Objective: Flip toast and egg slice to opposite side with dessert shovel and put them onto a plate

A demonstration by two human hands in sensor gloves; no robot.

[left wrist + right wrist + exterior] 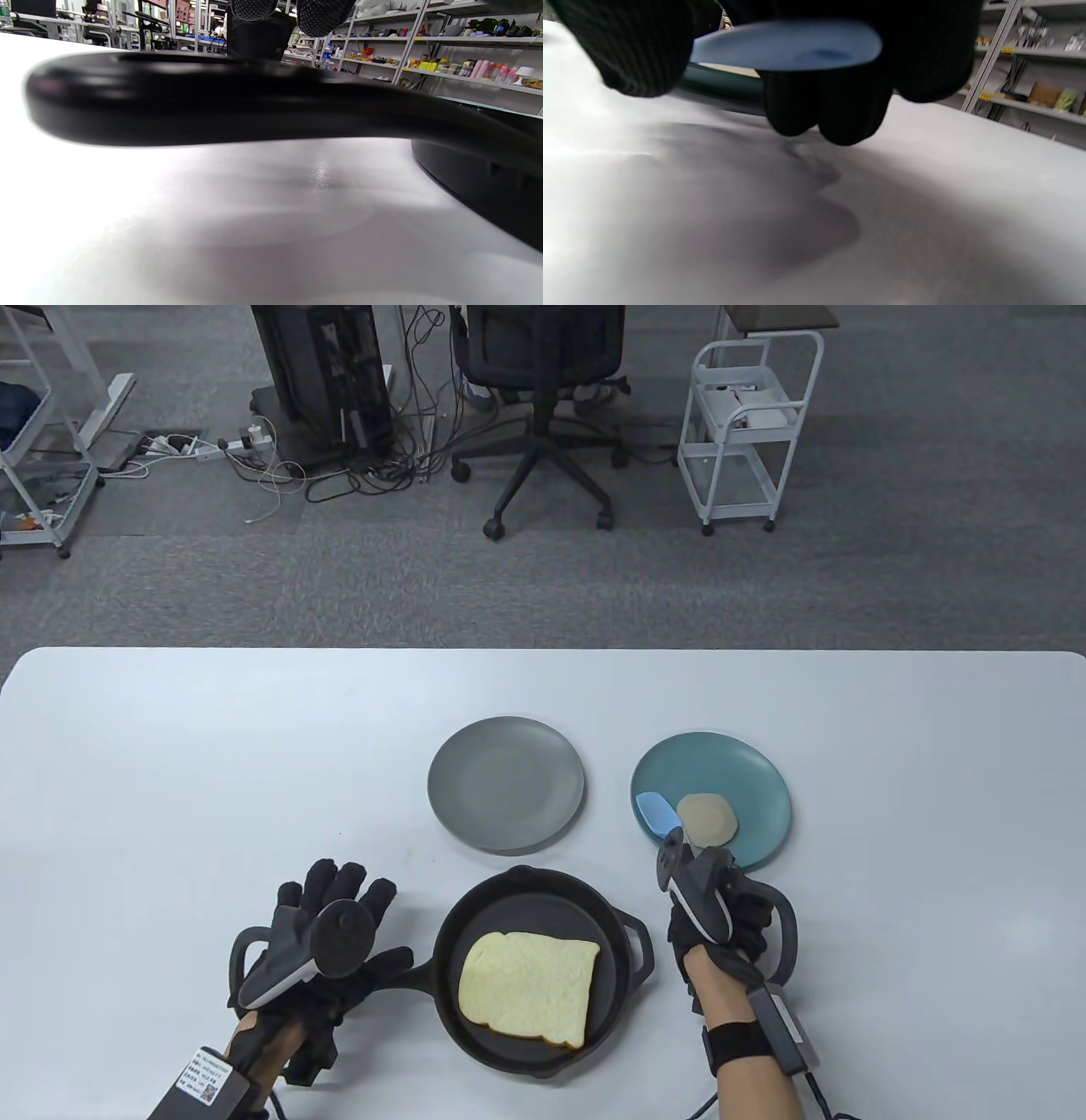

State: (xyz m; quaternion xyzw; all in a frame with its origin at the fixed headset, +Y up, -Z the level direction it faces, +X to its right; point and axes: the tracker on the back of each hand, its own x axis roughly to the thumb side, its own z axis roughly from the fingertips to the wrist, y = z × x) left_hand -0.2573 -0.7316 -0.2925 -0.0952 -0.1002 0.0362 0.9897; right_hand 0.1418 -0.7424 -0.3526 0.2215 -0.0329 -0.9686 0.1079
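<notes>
A person's left hand (327, 929) rests at a black pan's handle (169, 99), fingers spread and straight above it, not curled round; the left wrist view shows two fingertips (324, 15) just over the handle, though whether they press on it cannot be told. In the pan (543, 976) lies the toast (530, 991), pale face up and filling most of the floor. Beyond the pan sit a bare grey plate (506, 782) and, to its right, a teal plate (711, 799) already carrying the egg slice (707, 819). The right hand (721, 912), near the teal plate's near rim, has its fingers curled round the shovel (657, 813), whose light-blue blade lies over that plate just beside the egg; in the right wrist view the blade (789, 44) shows between the clenched fingers (823, 106). The egg appears dealt with, so the toast looks to be next. To do it well, the left hand should probably take a firm hold of the handle to steady the pan, while the shovel comes in low at the toast's right edge, slides well under its middle before lifting, and turns it in one smooth roll, since the slice is wider than the blade and may sag or slip.
</notes>
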